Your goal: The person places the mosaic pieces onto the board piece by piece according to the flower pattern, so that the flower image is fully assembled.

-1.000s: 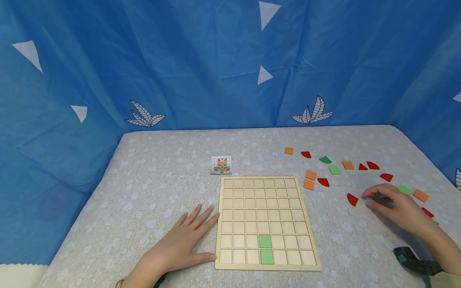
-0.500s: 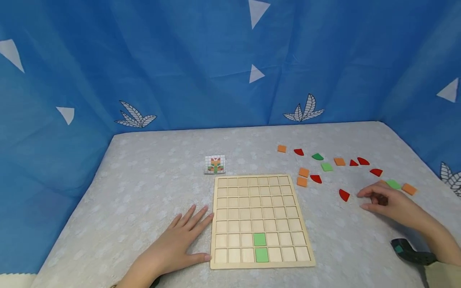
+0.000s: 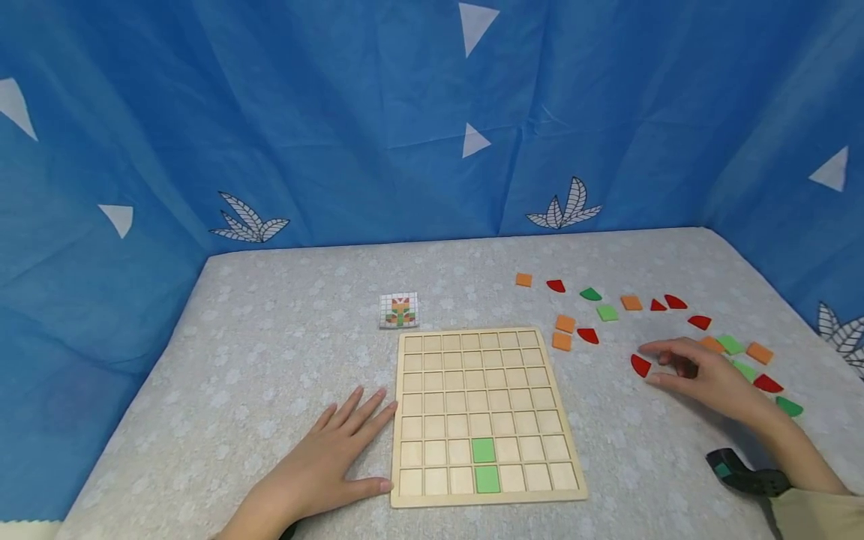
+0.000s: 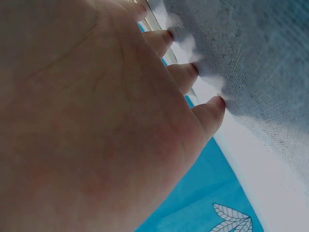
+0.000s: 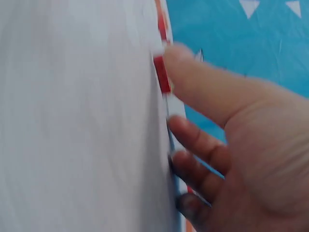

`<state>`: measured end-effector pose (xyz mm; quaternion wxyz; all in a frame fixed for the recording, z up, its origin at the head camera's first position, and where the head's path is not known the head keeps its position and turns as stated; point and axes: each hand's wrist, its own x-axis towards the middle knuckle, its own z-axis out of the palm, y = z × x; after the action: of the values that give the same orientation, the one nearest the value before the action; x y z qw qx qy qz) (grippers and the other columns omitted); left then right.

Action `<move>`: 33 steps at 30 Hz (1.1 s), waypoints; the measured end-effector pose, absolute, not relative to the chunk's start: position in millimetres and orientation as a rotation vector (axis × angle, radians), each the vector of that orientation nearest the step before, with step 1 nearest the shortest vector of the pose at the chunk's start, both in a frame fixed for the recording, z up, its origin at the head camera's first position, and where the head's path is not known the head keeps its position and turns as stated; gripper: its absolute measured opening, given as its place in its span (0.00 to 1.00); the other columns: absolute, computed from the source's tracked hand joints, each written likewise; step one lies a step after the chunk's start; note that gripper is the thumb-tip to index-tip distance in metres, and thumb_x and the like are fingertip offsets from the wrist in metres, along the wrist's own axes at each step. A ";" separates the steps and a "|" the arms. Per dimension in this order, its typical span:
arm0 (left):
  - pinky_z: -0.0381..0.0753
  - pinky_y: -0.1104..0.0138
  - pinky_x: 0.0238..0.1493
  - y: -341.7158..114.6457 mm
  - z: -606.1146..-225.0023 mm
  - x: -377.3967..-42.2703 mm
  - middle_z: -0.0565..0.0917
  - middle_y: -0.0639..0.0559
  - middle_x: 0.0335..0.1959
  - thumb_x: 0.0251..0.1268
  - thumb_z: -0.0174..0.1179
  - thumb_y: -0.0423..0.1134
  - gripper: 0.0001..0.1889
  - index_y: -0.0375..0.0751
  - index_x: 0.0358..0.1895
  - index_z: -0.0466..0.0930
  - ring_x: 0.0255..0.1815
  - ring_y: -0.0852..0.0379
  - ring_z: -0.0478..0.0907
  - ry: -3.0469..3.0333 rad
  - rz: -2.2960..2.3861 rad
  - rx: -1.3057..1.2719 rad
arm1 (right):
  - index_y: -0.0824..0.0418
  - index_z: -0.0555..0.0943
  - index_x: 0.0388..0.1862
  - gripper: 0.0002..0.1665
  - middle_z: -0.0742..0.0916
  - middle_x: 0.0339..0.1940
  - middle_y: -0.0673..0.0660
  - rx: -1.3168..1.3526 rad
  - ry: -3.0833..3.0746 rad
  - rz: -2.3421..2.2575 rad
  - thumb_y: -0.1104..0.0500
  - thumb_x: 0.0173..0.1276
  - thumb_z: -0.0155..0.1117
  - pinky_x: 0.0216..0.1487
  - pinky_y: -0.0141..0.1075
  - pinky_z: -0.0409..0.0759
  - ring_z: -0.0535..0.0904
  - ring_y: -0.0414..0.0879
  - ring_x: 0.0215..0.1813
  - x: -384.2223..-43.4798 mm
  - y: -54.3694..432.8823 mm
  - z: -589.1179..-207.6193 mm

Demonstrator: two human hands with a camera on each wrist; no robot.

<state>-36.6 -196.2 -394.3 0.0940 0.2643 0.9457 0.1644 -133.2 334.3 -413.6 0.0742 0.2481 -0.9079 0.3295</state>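
Observation:
A wooden grid board (image 3: 471, 501) lies on the table, with two light green square tiles (image 3: 483, 450) stacked one cell above the other in its lowest rows. My left hand (image 3: 324, 469) rests spread on the cloth, its thumb and fingertips right at the board's left edge. To the right, my right hand (image 3: 709, 379) is low over the table, thumb and index finger parted beside a red quarter-round tile (image 3: 640, 366). In the right wrist view the thumb overlaps that red tile (image 5: 162, 74); the other fingers are loosely bent.
Orange square tiles (image 3: 562, 341), red pieces (image 3: 699, 322), green squares (image 3: 607, 313) and dark green quarter-rounds (image 3: 590, 294) are scattered to the right. A small pattern card (image 3: 399, 310) lies behind the board. Blue curtain (image 3: 378, 135) encloses the back and sides.
My right hand has moved left to the red quarter-round tile, uncovering green and red tiles behind it. The head view has shifted slightly right. My left hand stays at the board.

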 end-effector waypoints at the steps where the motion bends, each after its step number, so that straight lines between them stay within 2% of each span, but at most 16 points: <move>1: 0.47 0.38 0.62 -196.3 -394.3 -36.5 0.47 0.51 0.75 0.55 0.47 0.72 0.47 0.51 0.74 0.51 0.73 0.43 0.40 2.807 0.488 0.784 | 0.62 0.81 0.45 0.20 0.78 0.32 0.49 0.727 -2.728 0.958 0.69 0.51 0.73 0.25 0.29 0.65 0.67 0.38 0.28 -133.1 331.3 -414.2; 6: 0.47 0.38 0.62 -196.5 -394.5 -36.6 0.47 0.51 0.75 0.55 0.46 0.73 0.47 0.51 0.74 0.51 0.73 0.44 0.40 2.811 0.483 0.785 | 0.58 0.81 0.40 0.17 0.78 0.34 0.49 0.666 -2.743 0.908 0.67 0.51 0.74 0.26 0.29 0.67 0.66 0.38 0.30 -133.1 325.0 -417.0; 14: 0.46 0.38 0.62 -196.4 -394.7 -36.7 0.46 0.51 0.75 0.55 0.46 0.73 0.47 0.51 0.74 0.51 0.73 0.44 0.39 2.806 0.479 0.786 | 0.59 0.80 0.40 0.17 0.79 0.37 0.51 0.626 -2.789 0.966 0.68 0.52 0.73 0.32 0.25 0.69 0.69 0.38 0.34 -133.3 324.0 -415.0; 22: 0.46 0.38 0.62 -196.5 -394.8 -36.4 0.47 0.51 0.75 0.54 0.47 0.73 0.47 0.51 0.74 0.51 0.73 0.44 0.39 2.812 0.485 0.786 | 0.57 0.77 0.36 0.18 0.77 0.26 0.47 0.659 -2.747 1.042 0.75 0.51 0.70 0.29 0.26 0.69 0.70 0.39 0.28 -132.0 317.6 -413.5; 28: 0.47 0.38 0.62 -196.8 -395.5 -36.1 0.47 0.52 0.75 0.55 0.46 0.73 0.47 0.51 0.74 0.51 0.73 0.44 0.40 2.815 0.481 0.786 | 0.58 0.77 0.34 0.17 0.76 0.24 0.47 0.651 -2.731 1.058 0.75 0.52 0.68 0.27 0.27 0.68 0.69 0.39 0.27 -132.1 315.4 -414.6; 33: 0.47 0.39 0.63 -196.6 -394.7 -36.2 0.47 0.52 0.75 0.56 0.45 0.73 0.47 0.49 0.74 0.52 0.73 0.44 0.40 2.818 0.462 0.791 | 0.60 0.77 0.37 0.13 0.78 0.27 0.48 0.592 -2.761 1.070 0.73 0.56 0.68 0.30 0.24 0.71 0.71 0.39 0.29 -131.9 314.9 -411.1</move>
<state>-36.2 -196.6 -394.7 0.0891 0.2660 0.9472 0.1554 -131.9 314.9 -411.1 0.0611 0.1957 -0.9126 0.3537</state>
